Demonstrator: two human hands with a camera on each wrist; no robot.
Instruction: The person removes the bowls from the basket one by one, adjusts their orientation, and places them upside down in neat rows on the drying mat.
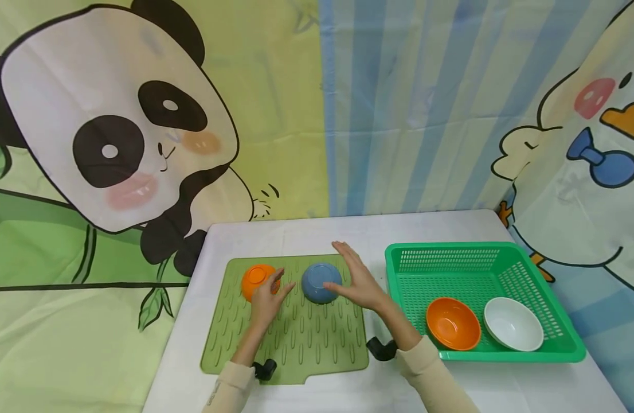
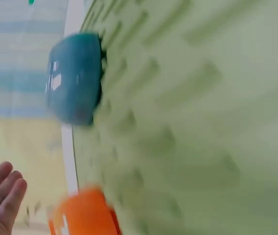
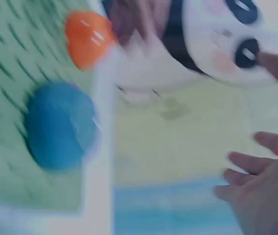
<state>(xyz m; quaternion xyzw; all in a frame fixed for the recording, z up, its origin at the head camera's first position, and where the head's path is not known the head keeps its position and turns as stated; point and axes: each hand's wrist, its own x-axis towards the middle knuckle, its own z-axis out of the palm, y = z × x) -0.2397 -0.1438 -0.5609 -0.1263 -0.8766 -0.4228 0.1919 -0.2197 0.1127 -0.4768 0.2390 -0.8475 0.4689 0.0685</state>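
Observation:
An orange bowl [image 1: 255, 280] lies upside down at the back left of the green drying mat [image 1: 296, 344]. Right of it a blue bowl [image 1: 319, 284] also sits bottom up on the mat. My left hand [image 1: 266, 301] is over the near right side of the orange bowl, fingers loose and holding nothing; the left wrist view shows its fingers [image 2: 4, 196] apart from the bowl. My right hand [image 1: 359, 284] hovers at the blue bowl's right side, thumb and fingers spread wide. In the right wrist view its fingers [image 3: 249, 164] touch nothing.
A green plastic basket [image 1: 453, 252] stands on the right of the white-covered table [image 1: 167, 373]. Inside it an orange bowl [image 1: 453, 324] and a white bowl [image 1: 513, 324] lie open side up, near the front. Printed cloth hangs behind the table.

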